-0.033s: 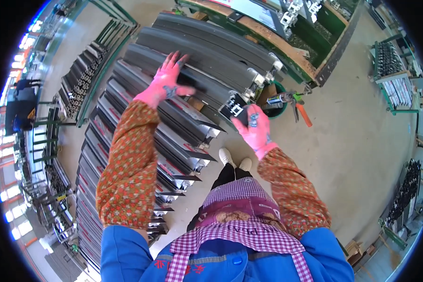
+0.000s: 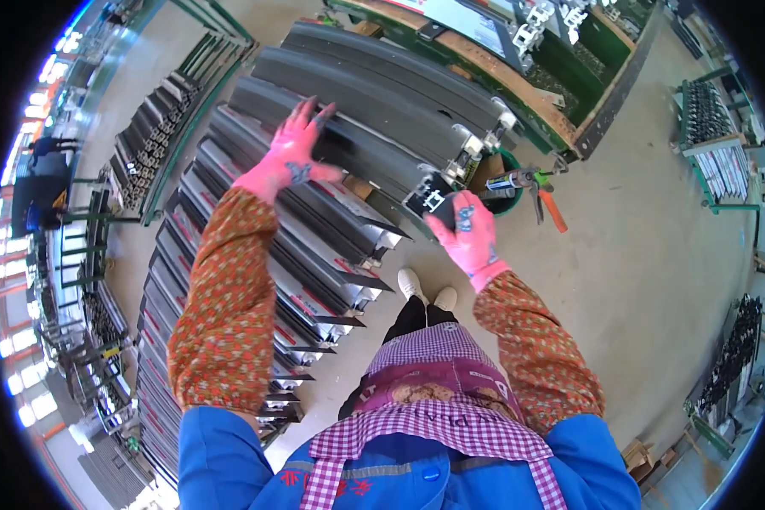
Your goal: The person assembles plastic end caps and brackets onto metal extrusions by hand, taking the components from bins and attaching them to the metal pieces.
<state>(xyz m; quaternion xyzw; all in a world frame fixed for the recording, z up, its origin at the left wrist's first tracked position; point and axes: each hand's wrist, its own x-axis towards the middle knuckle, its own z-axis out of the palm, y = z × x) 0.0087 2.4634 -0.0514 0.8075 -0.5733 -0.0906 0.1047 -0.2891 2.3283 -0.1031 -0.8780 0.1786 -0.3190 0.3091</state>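
Pink gloves cover both my hands. My left hand (image 2: 287, 157) is spread over the long dark grey profiles (image 2: 348, 89), thumb stretched out to the right. I cannot tell whether its palm touches the profile below. My right hand (image 2: 467, 231) is closed around the near end of a dark profile (image 2: 433, 202), where a white pattern shows in the black end face. Other profile ends with whitish metal fittings (image 2: 467, 146) lie just beyond it. Below my left hand, more profiles with red and silver strips (image 2: 323, 195) lie side by side, their pointed black ends toward me.
A green bucket (image 2: 506, 202) with a sealant gun (image 2: 531, 183), its handle orange, stands right of my right hand. A green-framed bench (image 2: 569, 140) with a wooden edge runs behind. Racks of profiles (image 2: 149, 140) stand at left, another rack (image 2: 710, 127) at right.
My left hand has shifted slightly left over the profiles. My right hand has moved a little to the right, with the profile's end in its grip.
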